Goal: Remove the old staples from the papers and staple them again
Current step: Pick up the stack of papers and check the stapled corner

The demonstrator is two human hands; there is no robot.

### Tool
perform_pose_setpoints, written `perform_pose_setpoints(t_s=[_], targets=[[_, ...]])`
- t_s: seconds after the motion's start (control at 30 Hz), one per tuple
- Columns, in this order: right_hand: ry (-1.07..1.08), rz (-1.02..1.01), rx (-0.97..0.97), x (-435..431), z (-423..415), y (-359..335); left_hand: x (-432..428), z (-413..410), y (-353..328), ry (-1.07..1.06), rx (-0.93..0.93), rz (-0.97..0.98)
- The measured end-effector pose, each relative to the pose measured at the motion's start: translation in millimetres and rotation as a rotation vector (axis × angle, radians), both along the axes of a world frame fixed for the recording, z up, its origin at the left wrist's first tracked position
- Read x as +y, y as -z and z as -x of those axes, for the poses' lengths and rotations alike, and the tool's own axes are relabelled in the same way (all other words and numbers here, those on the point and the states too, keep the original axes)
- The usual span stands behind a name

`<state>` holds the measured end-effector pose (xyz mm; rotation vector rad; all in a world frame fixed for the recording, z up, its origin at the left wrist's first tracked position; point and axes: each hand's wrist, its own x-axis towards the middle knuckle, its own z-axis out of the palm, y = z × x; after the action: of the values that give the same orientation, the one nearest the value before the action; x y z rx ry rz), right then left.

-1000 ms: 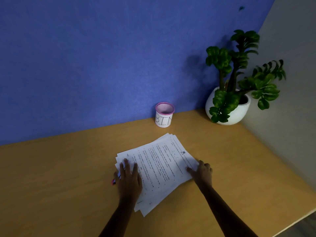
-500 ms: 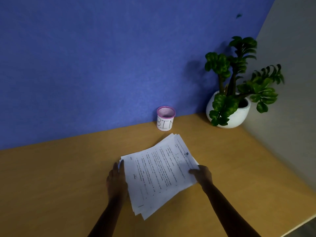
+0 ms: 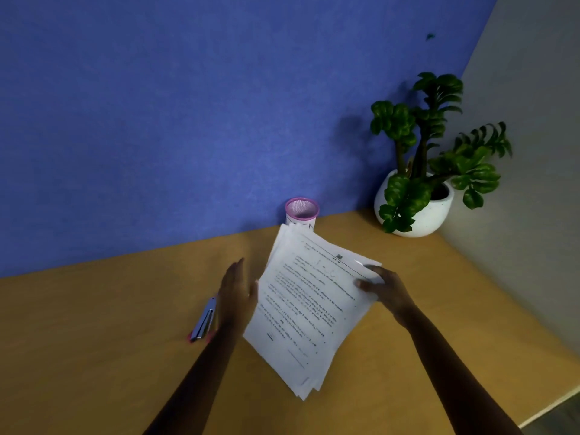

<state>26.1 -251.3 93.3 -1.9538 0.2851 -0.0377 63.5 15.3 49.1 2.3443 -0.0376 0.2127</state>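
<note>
A stack of printed white papers is lifted off the wooden desk and tilted. My right hand grips its right edge, thumb on top. My left hand is flat and upright against the stack's left edge, fingers straight. A pink and silver stapler lies on the desk just left of my left wrist. No staple can be made out on the pages.
A small pink-rimmed mesh cup stands behind the papers against the blue wall. A potted green plant in a white pot fills the back right corner. The desk's right edge runs diagonally at the lower right.
The papers have risen from flat on the desk into both hands. My left hand slid off the sheets to their left edge, uncovering the stapler.
</note>
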Motion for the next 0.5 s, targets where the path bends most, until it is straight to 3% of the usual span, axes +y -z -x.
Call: perform_pose_setpoints(t_s=[0.13,0.27,0.37,0.5], targets=[[-0.159,-0.044,-0.021,4.1,0.5,-27.9,-20.2,-3.6,-36.9,0.038,-0.042,0.378],[-0.184,-0.100,-0.039,4.5,-0.2,-46.0,-21.6,4.4,-60.1,0.030,-0.001,0.660],[-0.106,-0.078,-0.133,6.8,-1.9,-53.6,-19.5,9.9,-68.4,0.053,0.029,0.730],[0.142,-0.271,-0.238,10.3,-5.5,-59.0,-17.0,14.2,-76.2,0.070,0.104,0.861]])
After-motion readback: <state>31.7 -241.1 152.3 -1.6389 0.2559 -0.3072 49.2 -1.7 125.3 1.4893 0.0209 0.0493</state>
